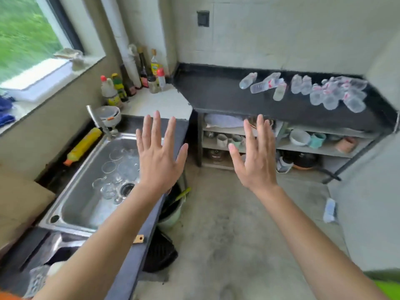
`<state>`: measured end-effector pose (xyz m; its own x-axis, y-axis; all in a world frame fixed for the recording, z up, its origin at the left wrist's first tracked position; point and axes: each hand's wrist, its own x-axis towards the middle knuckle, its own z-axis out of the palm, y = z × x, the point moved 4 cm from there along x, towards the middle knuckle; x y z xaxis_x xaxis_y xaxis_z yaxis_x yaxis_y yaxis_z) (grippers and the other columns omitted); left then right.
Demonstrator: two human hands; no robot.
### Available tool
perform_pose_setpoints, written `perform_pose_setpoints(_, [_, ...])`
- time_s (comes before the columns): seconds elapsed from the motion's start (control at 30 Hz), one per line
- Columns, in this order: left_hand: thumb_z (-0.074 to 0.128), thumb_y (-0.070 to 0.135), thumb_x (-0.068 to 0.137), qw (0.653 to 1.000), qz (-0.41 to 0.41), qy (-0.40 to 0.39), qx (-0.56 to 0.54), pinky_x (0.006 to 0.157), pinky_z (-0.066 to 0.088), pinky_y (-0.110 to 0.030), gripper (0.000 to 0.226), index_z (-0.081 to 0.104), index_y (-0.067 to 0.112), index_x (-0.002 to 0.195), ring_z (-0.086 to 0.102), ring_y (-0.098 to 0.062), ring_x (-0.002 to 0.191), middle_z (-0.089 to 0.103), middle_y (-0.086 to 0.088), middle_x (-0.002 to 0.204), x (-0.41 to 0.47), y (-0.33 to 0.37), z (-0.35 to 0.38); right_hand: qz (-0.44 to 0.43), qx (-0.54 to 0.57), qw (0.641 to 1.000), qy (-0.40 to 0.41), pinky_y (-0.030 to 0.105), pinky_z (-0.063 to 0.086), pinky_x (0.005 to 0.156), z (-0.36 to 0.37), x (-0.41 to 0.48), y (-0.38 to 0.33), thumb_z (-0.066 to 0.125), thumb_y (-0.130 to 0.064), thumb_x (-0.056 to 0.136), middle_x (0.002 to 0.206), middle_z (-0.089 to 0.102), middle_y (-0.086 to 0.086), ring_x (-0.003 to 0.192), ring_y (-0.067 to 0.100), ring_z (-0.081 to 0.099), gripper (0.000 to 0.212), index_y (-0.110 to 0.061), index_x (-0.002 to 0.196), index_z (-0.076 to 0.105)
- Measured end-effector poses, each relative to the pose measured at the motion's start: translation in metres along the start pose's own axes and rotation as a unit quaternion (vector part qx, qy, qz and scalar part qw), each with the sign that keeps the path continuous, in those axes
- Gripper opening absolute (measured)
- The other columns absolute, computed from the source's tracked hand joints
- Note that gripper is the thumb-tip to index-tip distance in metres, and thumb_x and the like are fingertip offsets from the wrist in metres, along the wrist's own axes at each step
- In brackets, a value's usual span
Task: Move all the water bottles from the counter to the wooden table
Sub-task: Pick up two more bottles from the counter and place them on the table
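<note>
Sink (71, 213) at left, glass cups inside. Yellow bottle (83, 146) lies behind sink. Left hand (159, 156) up, fingers spread wide, holds nothing. Right hand (256, 161) same, wide and bare. Water bottles (324, 92) stand on black counter (216, 94) at far right (many, packed close, a bit blurry). Bowls and mugs on shelf (313, 148) below.

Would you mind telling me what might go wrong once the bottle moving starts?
The water bottles lie loose on the black counter, so grabbing one might roll others off its front edge. Both the left hand and right hand are empty; overloading them could drop bottles.
</note>
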<state>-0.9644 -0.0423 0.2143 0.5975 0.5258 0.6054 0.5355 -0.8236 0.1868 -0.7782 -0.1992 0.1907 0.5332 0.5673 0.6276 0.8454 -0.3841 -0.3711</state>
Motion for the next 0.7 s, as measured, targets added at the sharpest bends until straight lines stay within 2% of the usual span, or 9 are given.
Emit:
perform_pose_setpoints(0.23, [0.052,0.039,0.093,0.998,0.015,-0.054,-0.02,0.12,0.017,-0.061,0.069,0.034,0.015,0.155,0.008,-0.039,0.154,0.013,-0.019,0.166,0.101,0.078,0.092,0.035,-0.028,0.999,0.014,0.062,0.027,0.117,-0.011,0.067,0.134,0.057,-0.038,0.099,0.164,0.02,0.026,0.152,0.044,0.021,0.069,-0.006,0.155,0.034])
perform_pose_setpoints(0.4, [0.05,0.041,0.093,0.995,0.036,-0.082,-0.043,0.123,0.014,-0.058,0.072,0.03,0.015,0.157,0.004,-0.037,0.155,0.01,-0.017,0.168,0.167,0.109,0.172,0.079,-0.04,0.996,-0.012,0.06,0.024,0.12,0.017,0.109,0.208,0.055,-0.04,0.099,0.165,0.017,0.025,0.152,0.045,0.018,0.069,-0.008,0.156,0.033])
perform_pose_setpoints(0.57, [0.045,0.044,0.095,0.99,0.062,-0.106,-0.075,0.119,0.02,-0.063,0.067,0.035,0.016,0.155,0.01,-0.042,0.153,0.015,-0.019,0.166,0.252,0.132,0.269,0.092,-0.072,0.993,-0.032,0.059,0.021,0.121,0.051,0.177,0.285,0.053,-0.042,0.1,0.167,0.012,0.022,0.153,0.044,0.016,0.069,-0.013,0.158,0.03])
perform_pose_setpoints(0.7, [0.057,0.039,0.098,0.983,0.072,-0.137,-0.096,0.118,0.022,-0.064,0.065,0.036,0.015,0.155,0.012,-0.043,0.153,0.017,-0.02,0.166,0.336,0.148,0.344,0.115,-0.105,0.986,-0.065,0.061,0.023,0.12,0.079,0.252,0.346,0.051,-0.044,0.1,0.167,0.012,0.022,0.152,0.046,0.017,0.068,-0.014,0.158,0.031])
